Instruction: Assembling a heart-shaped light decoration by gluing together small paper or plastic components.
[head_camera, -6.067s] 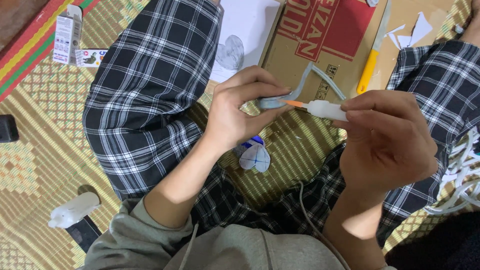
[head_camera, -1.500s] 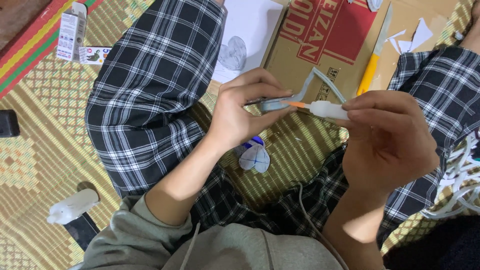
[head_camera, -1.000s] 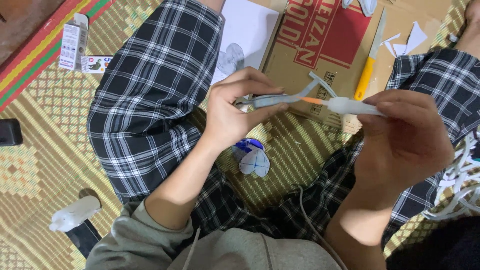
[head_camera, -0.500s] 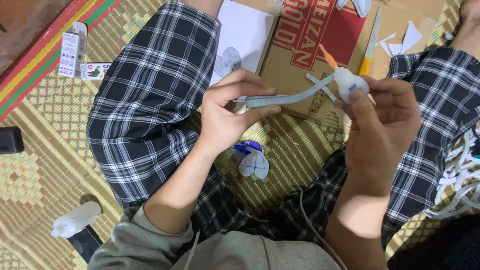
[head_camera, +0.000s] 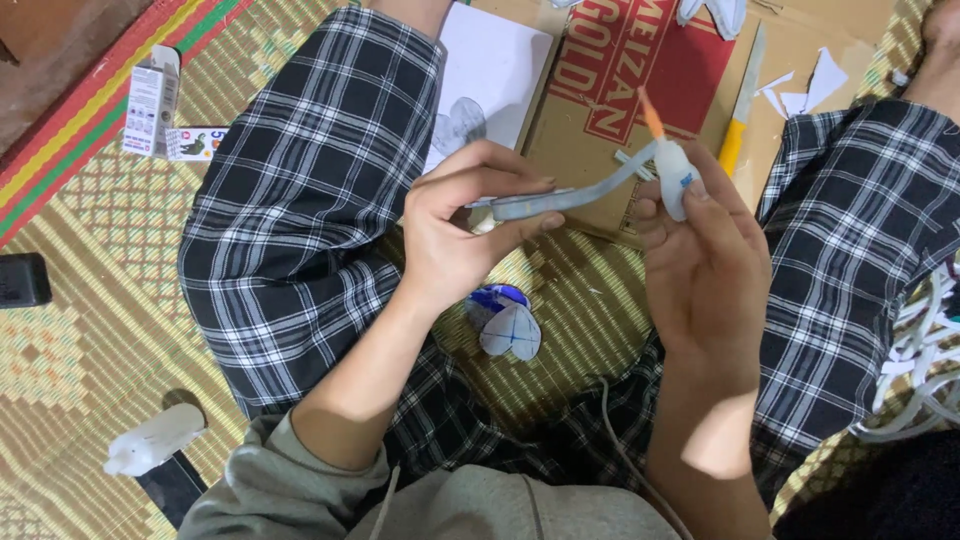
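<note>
- Glue bottle (head_camera: 672, 178), small and white with an orange nozzle pointing up, sits pinched in my right hand (head_camera: 705, 265), held above my lap with thumb and fingers closed around its body.
- My left hand (head_camera: 470, 235) is closed on a flat grey-blue strip (head_camera: 560, 200); thumb on top, fingers curled beneath, the strip running out toward the bottle.
- Far end of that strip reaches the bottle's neck; I cannot tell whether they touch.
- Below both hands, a small blue-and-white paper cutout (head_camera: 508, 325) lies on the woven mat (head_camera: 90, 330) between my checked trouser legs.
- Beyond the hands, a flattened cardboard box (head_camera: 640, 60) with a red panel lies on the mat, a yellow-handled knife (head_camera: 738, 120) resting on it beside white paper scraps (head_camera: 800, 90).
- A white sheet (head_camera: 490, 80) with a grey drawn shape lies just left of the cardboard.
- At far left, a small carton (head_camera: 150, 100) stands near the mat's striped edge; a white bottle (head_camera: 155, 440) lies near my left elbow.
</note>
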